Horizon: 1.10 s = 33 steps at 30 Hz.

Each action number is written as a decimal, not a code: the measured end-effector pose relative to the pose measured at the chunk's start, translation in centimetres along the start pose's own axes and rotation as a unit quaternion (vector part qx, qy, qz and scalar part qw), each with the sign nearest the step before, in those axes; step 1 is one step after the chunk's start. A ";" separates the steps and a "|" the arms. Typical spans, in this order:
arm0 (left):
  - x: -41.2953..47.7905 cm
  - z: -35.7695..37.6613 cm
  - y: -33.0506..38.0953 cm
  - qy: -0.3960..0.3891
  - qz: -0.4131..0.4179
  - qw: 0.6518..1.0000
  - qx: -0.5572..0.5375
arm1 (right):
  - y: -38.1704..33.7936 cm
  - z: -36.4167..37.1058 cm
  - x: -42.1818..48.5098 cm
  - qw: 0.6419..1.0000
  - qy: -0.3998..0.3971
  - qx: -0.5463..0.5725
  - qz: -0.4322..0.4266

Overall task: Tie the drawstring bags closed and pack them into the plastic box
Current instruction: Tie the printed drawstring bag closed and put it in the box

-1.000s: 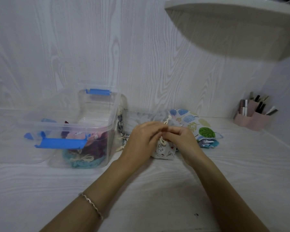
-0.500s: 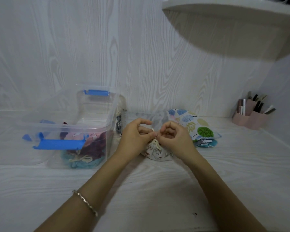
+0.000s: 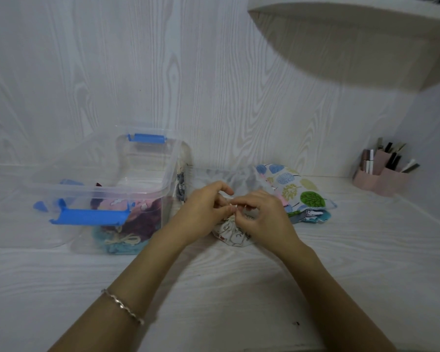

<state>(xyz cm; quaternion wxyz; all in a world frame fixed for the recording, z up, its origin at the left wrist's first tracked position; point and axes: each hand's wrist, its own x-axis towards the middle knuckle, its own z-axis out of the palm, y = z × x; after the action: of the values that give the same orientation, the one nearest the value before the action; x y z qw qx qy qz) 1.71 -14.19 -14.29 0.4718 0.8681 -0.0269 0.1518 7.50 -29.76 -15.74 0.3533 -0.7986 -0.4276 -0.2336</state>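
Bag (image 3: 231,234), white with a small print, is lying on the desk (image 3: 214,283) just right of the box (image 3: 87,192), with its gathered mouth facing up. We are working its cord (image 3: 233,206) with both hands. Our left hand (image 3: 203,212) is pinching the cord between thumb and forefinger, and our right hand (image 3: 264,219) is pinching it from the opposite side with curled fingers. The fingertips of the two hands are meeting directly above the bag and are covering most of its upper part.

The box is standing clear-walled and open-topped, with blue latches (image 3: 87,216) at its near and far ends. Packed bags (image 3: 137,219) in pink, maroon and teal are lying inside, the teal one showing a tied bow against the near wall.

Behind our hands a grey bag (image 3: 226,177) is lying flat. To its right a leaf-print bag (image 3: 300,193) is resting on top of others. A pink holder (image 3: 381,180) is standing at the far right. We are wearing a bracelet (image 3: 123,307) on the left wrist. A shelf (image 3: 353,34) is hanging above right.
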 end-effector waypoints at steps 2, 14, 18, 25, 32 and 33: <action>-0.1 -0.2 0.0 -0.014 0.009 1.000 0.011 | 0.0 -0.1 0.0 1.000 -0.008 -0.002 -0.002; -0.3 0.0 0.4 -0.009 0.059 0.994 0.093 | 0.2 -0.2 0.2 0.970 -0.085 0.135 0.182; -0.2 -0.1 0.4 0.020 0.069 0.990 0.123 | -0.2 -0.6 0.5 0.933 -0.102 0.236 0.253; -0.1 0.0 0.4 0.058 0.113 0.985 0.119 | 0.0 -1.0 0.8 0.764 -0.110 0.513 0.376; 0.1 0.2 0.1 0.043 0.069 0.990 0.112 | 0.3 -0.9 0.5 0.850 -0.119 0.395 0.328; 0.1 0.3 0.0 0.038 0.058 0.992 0.109 | 0.2 -0.9 0.4 0.871 -0.105 0.361 0.317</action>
<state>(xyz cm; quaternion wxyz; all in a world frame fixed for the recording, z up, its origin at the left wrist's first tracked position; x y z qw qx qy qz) 1.87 -14.41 -14.45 0.3649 0.9052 -0.0431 0.2137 7.87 -30.34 -14.93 0.6249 -0.7279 -0.2405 0.1474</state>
